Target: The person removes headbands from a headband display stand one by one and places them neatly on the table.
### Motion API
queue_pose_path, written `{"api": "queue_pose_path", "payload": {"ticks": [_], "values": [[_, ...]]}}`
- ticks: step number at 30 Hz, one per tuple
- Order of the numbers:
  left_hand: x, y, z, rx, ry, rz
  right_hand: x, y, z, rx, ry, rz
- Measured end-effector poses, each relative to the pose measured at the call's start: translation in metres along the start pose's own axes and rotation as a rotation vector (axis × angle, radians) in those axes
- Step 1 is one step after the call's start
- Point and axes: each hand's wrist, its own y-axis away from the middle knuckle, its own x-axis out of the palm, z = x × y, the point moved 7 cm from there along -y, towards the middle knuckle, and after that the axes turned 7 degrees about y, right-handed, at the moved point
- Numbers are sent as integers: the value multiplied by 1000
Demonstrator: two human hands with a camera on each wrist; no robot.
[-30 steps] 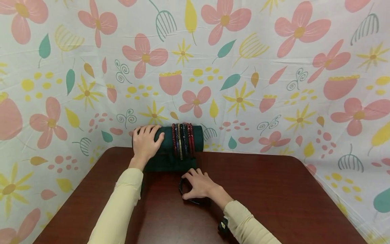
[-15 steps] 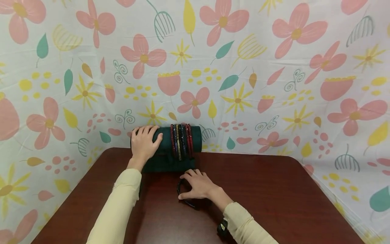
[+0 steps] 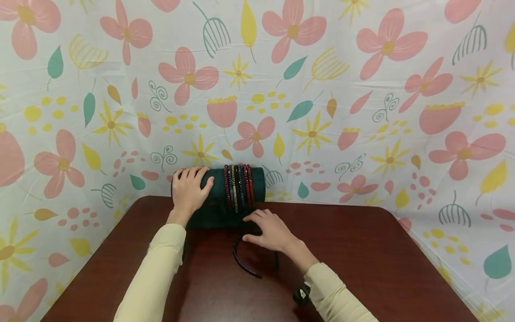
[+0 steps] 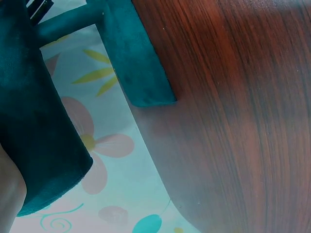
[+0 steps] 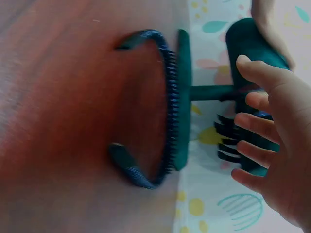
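Note:
A dark, sparkly headband [image 3: 240,264] lies on the table in front of a dark green velvet display stand [image 3: 217,188]. In the right wrist view the headband [image 5: 172,109] forms an open arc with its two ends apart. My right hand [image 3: 271,230] is above it near the stand's base, fingers spread and holding nothing. My left hand [image 3: 188,192] grips the left end of the stand's padded roll, fingers bent over the top and thumb at the front. Several beaded headbands [image 3: 236,188] in red, gold, blue and black sit round the roll, right of that hand.
The stand's long base [image 4: 141,63] rests at the back edge of the brown table [image 3: 342,259]. Behind it hangs a flower-printed cloth [image 3: 322,89]. A small dark device [image 3: 301,294] is strapped at the right sleeve.
My right hand has let go of the headband and risen slightly away toward the stand, leaving the headband on the table. The left hand stays on the roll.

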Motion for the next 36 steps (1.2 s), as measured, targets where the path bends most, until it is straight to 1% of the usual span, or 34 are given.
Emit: {"api": "queue_pose_path", "payload": {"ticks": [5, 9, 12, 15, 23, 27, 33, 36], "values": [[-1, 0, -1, 19, 1, -28, -25, -1, -6, -2, 6, -59], [-2, 2, -1, 32, 7, -49, -44, 1, -7, -29, 3, -133], [-2, 3, 0, 33, 9, -51, -57, -1, -7, -59, 4, -195], [-2, 3, 1, 29, 5, -51, -68, -4, -5, -86, 13, -237], [-3, 1, 0, 36, -4, -61, -95, -16, -9, -109, -12, -314], [-4, 1, 0, 32, -7, -56, -102, -25, -12, -110, 4, -324], [-2, 0, 1, 8, -4, -18, -107, -41, -15, -78, 33, -293], [0, 0, 0, 2, -4, -7, -106, -50, -17, -63, 62, -261]]}}
